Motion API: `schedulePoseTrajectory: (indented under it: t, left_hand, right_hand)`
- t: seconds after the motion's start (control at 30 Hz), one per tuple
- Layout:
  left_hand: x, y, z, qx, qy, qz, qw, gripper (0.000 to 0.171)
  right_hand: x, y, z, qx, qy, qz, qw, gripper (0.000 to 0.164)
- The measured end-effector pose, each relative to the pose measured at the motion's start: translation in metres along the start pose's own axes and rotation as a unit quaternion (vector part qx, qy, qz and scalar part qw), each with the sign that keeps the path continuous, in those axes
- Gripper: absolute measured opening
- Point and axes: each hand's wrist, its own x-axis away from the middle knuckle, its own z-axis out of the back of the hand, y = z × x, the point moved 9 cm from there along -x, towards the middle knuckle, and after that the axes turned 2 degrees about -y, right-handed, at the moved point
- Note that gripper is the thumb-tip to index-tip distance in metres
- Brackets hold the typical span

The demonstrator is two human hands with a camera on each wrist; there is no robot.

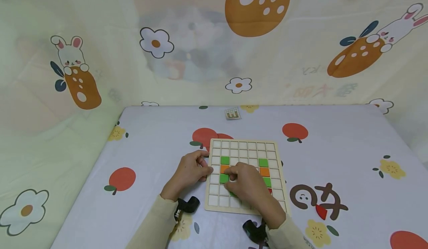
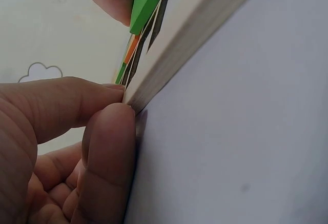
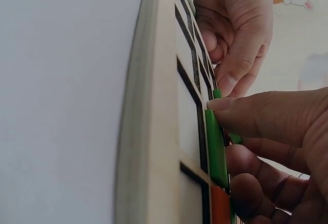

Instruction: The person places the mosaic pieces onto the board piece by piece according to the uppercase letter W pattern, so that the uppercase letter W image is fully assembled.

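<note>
A wooden grid board [image 1: 281,178] with white squares lies on the table, several cells filled with green, orange and red tiles. At its left edge, the thumb and index finger of my left hand [image 1: 188,171] pinch the frame, as the left wrist view shows close up. My right hand [image 1: 250,184] reaches over the board's lower middle. Between its thumb and index finger it holds a green tile [image 1: 223,178], just below an orange tile [image 1: 224,169]. Another green tile [image 3: 216,147] lies under the right thumb, beside an orange tile [image 3: 220,203]. The right palm covers part of the lower rows.
A small card [image 1: 232,113] with a printed grid pattern lies by the table's back edge. The tablecloth [image 1: 160,137] is pale with fruit and flower prints. A patterned curtain [image 1: 194,85] rises behind the table. Each wrist wears a black camera [image 1: 188,204].
</note>
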Motion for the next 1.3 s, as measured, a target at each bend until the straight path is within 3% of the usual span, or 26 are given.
schedulePoseTrajectory:
  t: [0.9, 1.3]
  left_hand:
    - [-0.001, 0.001, 0.001, -0.006, 0.001, -0.001, 1.0, 0.049]
    - [0.0, 0.0, 0.0, -0.002, 0.002, 0.005, 1.0, 0.049]
  right_hand:
    - [0.004, 0.0, 0.005, -0.015, 0.005, 0.005, 1.0, 0.027]
    - [0.033, 0.02, 0.041, -0.018, 0.068, 0.003, 0.997, 0.04]
